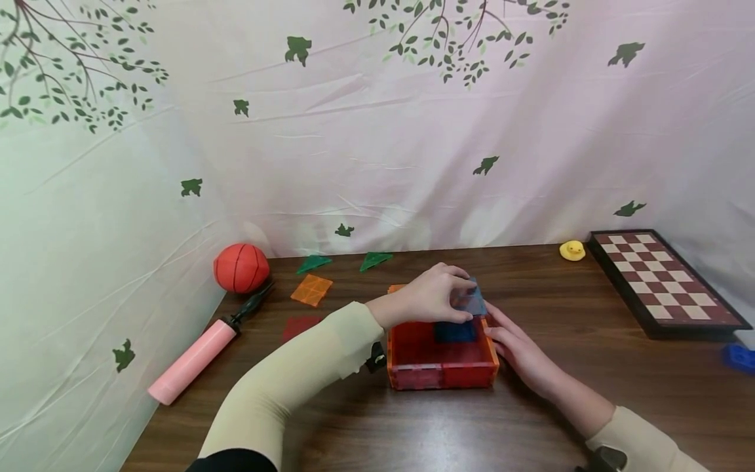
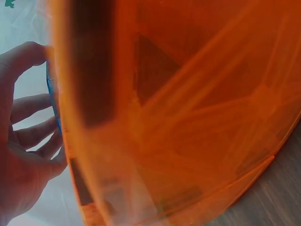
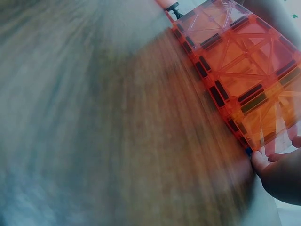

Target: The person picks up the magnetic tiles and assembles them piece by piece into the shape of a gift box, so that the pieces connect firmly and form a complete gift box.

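Observation:
An open box of red and orange magnetic tiles [image 1: 441, 375] stands on the wooden table [image 1: 413, 432]. My left hand [image 1: 433, 295] pinches a blue square tile [image 1: 470, 299] over the box's far side, with another blue tile [image 1: 455, 332] lying inside. My right hand [image 1: 519, 351] rests with straight fingers against the box's right wall. The left wrist view is filled by an orange tile wall [image 2: 188, 108], with my left hand's fingers [image 2: 23, 127] on a blue edge. The right wrist view shows the orange box wall [image 3: 235, 70] and my right fingertips [image 3: 277, 165] at its corner.
Loose tiles lie behind the box: an orange square [image 1: 311, 289], a red square [image 1: 299, 326], two green triangles [image 1: 375, 260]. A small basketball [image 1: 240, 267] and pink pump [image 1: 197, 357] sit left. A rubber duck [image 1: 571, 250], chessboard [image 1: 665, 280] and blue block [image 1: 740, 358] sit right.

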`<control>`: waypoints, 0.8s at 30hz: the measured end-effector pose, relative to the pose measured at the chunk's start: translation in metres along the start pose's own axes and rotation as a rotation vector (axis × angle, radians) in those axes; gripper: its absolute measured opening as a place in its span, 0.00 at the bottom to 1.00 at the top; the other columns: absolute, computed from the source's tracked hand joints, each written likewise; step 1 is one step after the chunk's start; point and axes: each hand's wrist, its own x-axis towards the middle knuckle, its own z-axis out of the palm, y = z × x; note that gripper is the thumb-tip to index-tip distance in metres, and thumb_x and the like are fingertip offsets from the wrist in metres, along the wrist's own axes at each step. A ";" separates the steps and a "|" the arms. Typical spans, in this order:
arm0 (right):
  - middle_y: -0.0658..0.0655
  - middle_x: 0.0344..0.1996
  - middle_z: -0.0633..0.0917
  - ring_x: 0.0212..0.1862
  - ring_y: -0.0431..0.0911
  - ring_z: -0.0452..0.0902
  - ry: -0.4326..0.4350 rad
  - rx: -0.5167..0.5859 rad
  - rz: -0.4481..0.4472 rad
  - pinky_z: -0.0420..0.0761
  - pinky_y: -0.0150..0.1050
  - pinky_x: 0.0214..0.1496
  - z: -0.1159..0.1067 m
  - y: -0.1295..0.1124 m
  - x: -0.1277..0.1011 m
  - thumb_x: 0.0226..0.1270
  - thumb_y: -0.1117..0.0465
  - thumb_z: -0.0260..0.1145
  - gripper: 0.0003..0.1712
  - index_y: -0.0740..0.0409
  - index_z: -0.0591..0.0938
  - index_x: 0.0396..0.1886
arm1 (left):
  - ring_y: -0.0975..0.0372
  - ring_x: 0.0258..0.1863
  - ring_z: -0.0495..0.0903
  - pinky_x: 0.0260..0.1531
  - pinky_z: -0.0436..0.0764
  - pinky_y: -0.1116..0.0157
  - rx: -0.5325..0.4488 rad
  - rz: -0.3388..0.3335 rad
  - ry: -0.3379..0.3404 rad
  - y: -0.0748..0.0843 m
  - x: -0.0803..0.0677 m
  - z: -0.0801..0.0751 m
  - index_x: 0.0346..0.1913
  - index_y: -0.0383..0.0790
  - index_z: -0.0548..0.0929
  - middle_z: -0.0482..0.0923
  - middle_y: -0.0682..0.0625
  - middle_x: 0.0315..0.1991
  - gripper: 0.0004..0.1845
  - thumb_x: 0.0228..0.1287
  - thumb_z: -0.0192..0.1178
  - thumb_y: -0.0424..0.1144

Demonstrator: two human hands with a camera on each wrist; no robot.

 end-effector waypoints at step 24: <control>0.66 0.81 0.47 0.77 0.67 0.46 0.006 -0.003 -0.005 0.70 0.26 0.61 0.000 0.002 0.002 0.84 0.53 0.45 0.36 0.52 0.45 0.85 | 0.58 0.67 0.70 0.66 0.67 0.64 -0.089 -0.007 0.007 -0.020 -0.014 -0.015 0.69 0.41 0.78 0.73 0.47 0.68 0.28 0.72 0.62 0.52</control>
